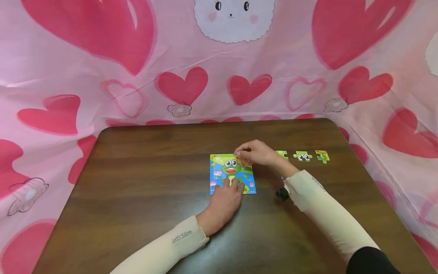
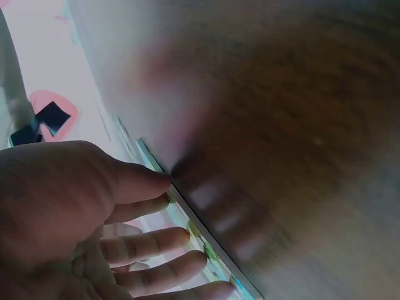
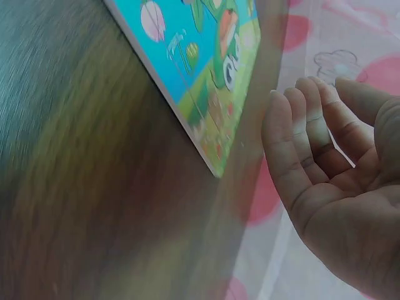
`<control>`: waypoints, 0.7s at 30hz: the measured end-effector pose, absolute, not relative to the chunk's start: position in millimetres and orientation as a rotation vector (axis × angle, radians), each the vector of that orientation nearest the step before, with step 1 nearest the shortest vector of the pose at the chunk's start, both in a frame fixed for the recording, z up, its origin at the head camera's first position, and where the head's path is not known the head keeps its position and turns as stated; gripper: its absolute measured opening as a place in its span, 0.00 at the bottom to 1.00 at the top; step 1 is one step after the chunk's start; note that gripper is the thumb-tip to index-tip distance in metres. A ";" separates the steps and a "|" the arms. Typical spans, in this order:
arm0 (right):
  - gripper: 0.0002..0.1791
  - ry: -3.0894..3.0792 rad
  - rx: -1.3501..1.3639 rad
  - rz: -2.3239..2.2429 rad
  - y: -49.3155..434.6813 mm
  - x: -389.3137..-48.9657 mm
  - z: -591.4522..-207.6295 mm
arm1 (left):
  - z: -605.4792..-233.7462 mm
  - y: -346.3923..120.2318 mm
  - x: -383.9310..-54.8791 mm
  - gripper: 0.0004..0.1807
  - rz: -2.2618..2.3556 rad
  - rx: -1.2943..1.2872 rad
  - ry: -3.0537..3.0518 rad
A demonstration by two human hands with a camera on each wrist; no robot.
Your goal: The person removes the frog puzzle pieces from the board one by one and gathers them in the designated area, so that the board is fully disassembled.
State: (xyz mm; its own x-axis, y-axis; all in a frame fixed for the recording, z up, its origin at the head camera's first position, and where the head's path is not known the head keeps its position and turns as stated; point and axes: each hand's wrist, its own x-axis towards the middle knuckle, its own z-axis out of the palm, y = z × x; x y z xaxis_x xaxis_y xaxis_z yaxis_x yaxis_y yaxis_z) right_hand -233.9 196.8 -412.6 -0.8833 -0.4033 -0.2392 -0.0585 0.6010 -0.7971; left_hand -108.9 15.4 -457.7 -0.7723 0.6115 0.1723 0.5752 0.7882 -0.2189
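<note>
Your left hand (image 1: pixel 224 205) is down on the frog puzzle (image 1: pixel 232 171), fingers extended over its near edge, thumb against the side, wrapped round nothing. And here's your right hand (image 1: pixel 258 153), over the puzzle's far right corner, fingers loosely bent, nothing visible in their hold; whether the tips touch it, I can't tell. So the puzzle lies flat, picture up, beneath both hands! Out to its right, a partly hidden green piece (image 1: pixel 283 153) peeks past your wrist, then the frog-eyes piece (image 1: pixel 302 156), then the corner piece (image 1: pixel 322 156). The wood-grain table (image 1: pixel 147 182) runs wide to the puzzle's left; beyond it, a shorter stretch reaches the far edge, where heart-print cloth (image 1: pixel 215 57) rises. Near side of the puzzle: your left sleeve (image 1: pixel 171 241) slants in, your right sleeve (image 1: pixel 328 213) off its near right.
</note>
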 end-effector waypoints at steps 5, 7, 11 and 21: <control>0.18 2.363 -0.310 -1.212 183.6 -240.3 -423.0 | -457.1 15.6 -109.3 0.12 0.300 -0.929 -2.707; 0.18 2.357 -0.308 -1.193 179.6 -242.4 -427.0 | -456.6 15.8 -109.8 0.12 0.322 -0.936 -2.712; 0.17 2.363 -0.330 -1.141 174.7 -245.5 -433.4 | -456.0 17.4 -110.9 0.12 0.315 -0.955 -2.748; 0.13 2.388 -0.351 -1.071 166.0 -250.3 -438.9 | -457.2 19.4 -112.8 0.08 0.279 -0.935 -2.737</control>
State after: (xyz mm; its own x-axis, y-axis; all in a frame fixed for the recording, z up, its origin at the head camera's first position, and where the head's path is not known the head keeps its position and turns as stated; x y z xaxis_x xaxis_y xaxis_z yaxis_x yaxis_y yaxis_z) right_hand -250.3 166.0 -438.9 -0.8441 -0.4203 -0.3330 -0.0309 0.6580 -0.7524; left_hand -112.8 19.4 -457.2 -0.7682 0.6201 0.1591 0.5752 0.7777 -0.2538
